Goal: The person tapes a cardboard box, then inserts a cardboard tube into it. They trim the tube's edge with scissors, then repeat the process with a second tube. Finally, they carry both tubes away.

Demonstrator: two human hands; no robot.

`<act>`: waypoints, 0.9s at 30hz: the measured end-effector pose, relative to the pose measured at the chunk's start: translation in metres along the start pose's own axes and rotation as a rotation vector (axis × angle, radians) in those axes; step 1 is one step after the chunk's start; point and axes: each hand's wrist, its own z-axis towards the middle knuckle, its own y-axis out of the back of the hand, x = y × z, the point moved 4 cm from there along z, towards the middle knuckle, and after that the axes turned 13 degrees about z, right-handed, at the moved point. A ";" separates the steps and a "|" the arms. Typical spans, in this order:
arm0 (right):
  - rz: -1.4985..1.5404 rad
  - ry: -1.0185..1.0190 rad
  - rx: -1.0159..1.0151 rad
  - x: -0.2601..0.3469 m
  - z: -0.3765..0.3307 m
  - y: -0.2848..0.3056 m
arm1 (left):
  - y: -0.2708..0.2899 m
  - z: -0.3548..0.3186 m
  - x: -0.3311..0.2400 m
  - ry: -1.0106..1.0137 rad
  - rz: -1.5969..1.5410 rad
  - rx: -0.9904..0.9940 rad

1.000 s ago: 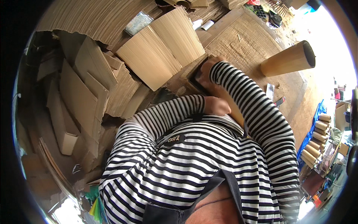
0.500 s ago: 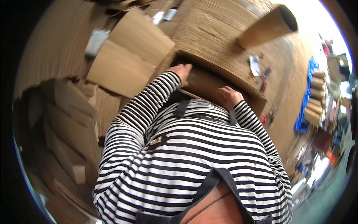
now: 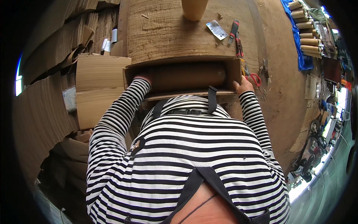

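A long open cardboard box (image 3: 234, 68) lies across in front of my body. Inside it rests a brown cardboard tube (image 3: 188, 75) along the box's length. My left hand (image 3: 144, 75) reaches down into the box's left end, beside the tube's end; its fingers are hidden there. At the opposite end, my right hand (image 3: 244, 86) grips the box's end wall near the front corner, with the thumb on the inner side.
Beyond the box, another cardboard tube (image 3: 194, 10) stands on the wooden worktop (image 3: 160, 37). A utility knife (image 3: 233, 30), pliers-like red-handled tool (image 3: 239, 47), white packet (image 3: 216, 30) and red-handled scissors (image 3: 254, 79) lie right. Cardboard sheets (image 3: 99, 89) lie left.
My view has turned and levelled. My right hand has moved from over the tube to the box's right end wall. The left hand has gone deeper into the box.
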 end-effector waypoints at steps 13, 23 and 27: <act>0.044 0.120 0.055 -0.007 0.028 -0.004 | 0.144 0.002 -0.205 -0.664 0.089 -0.461; 0.647 0.218 0.104 -0.077 0.069 -0.037 | 0.148 -0.008 -0.188 -0.553 0.021 -0.521; 0.751 0.285 0.125 -0.032 0.073 -0.010 | 0.068 0.039 -0.149 -0.496 -0.241 -0.658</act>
